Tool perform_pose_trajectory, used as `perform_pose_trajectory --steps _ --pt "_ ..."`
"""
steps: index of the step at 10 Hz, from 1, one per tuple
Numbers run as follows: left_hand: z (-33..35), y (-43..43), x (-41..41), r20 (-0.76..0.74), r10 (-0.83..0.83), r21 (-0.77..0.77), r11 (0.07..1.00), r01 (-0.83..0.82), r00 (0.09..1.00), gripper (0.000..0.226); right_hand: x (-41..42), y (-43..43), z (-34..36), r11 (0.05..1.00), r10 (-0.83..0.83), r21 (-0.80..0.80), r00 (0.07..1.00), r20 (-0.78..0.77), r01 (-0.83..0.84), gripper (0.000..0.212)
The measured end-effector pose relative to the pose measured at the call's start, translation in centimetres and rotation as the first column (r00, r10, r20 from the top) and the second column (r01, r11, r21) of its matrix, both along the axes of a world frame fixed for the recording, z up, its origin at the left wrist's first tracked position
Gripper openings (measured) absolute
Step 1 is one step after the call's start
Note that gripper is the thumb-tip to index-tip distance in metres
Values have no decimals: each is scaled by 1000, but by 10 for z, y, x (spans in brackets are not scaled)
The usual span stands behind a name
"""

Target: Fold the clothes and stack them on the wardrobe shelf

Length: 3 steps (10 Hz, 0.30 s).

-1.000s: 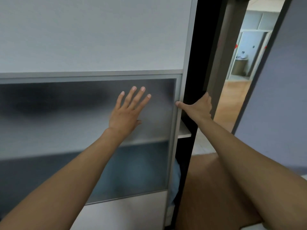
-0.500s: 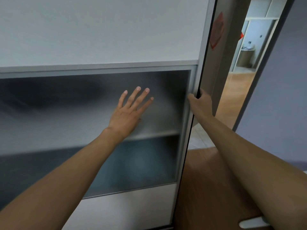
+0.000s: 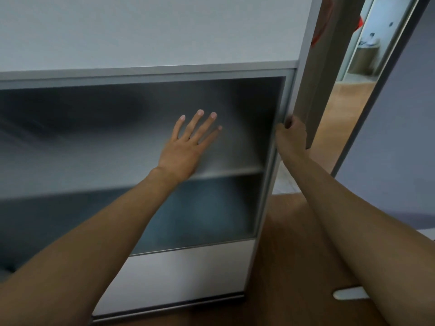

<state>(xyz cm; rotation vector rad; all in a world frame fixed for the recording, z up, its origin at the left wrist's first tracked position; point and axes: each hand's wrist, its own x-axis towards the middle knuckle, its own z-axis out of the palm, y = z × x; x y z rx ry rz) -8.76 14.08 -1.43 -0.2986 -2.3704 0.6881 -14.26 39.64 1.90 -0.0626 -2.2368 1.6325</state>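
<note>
Upper door panel (image 3: 153, 29): plain white. Frosted pane (image 3: 94, 142) below: smoky grey, darkest charcoal toward top left, blurred streaks. Shelf (image 3: 70, 177) behind pane: pale grey band. Patch (image 3: 200, 215) under shelf: muted blue-teal, hazy. Frame (image 3: 270, 175) round pane: matte silver-grey. Lower door panel (image 3: 188, 274): plain white. Floor (image 3: 289, 255): warm mid-brown, faint wood grain. Wall (image 3: 400, 137) at right: pale lavender-grey, plain. Post (image 3: 329, 78) beside frame: dull grey-beige, red mark (image 3: 315, 40) near top. Small object (image 3: 348, 295) low on floor: white.
</note>
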Motion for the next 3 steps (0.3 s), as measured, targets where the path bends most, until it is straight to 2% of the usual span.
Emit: perform_pose_trajectory --steps 1,2,3 --pt "0 3 7 47 -11 45 999 9 999 100 23 -6 -6 999 26 -30 999 25 -25 42" --pt "6 5 30 101 -36 154 988 20 994 88 58 -27 -8 998 9 -68 997 -73 -14 58" --pt "14 -3 55 150 -150 422 904 74 977 73 84 -50 -15 993 118 20 978 -172 -117 50"
